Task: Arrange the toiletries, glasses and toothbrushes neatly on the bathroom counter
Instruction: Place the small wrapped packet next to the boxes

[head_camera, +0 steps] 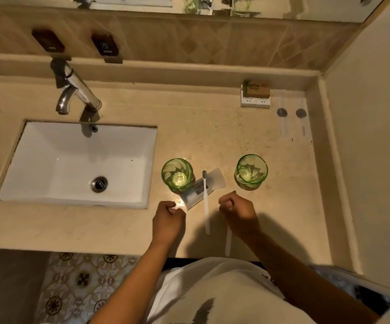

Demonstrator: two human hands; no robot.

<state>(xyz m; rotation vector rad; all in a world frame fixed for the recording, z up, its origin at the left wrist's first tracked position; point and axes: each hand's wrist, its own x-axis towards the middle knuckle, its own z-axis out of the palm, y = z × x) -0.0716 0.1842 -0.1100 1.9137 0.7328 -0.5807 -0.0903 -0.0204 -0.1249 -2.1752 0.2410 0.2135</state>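
Note:
Two green glasses stand upright on the beige counter [212, 127], the left glass [177, 175] beside the sink and the right glass [251, 171] further right. Between them a white toothbrush [205, 202] lies across a white sachet [203, 189], bristles pointing away from me. My left hand [168, 220] is curled into a fist just left of the sachet's near end, and nothing shows in it. My right hand [237, 215] grips a second white toothbrush [228, 242], whose handle sticks out below the fist toward the counter's front edge.
A white sink [49, 183] with a chrome tap [77, 90] fills the counter's left side. Small toiletry boxes [255, 95] sit at the back right by the wall ledge, with clear packets holding round grey caps [292, 113] next to them. A side wall bounds the right.

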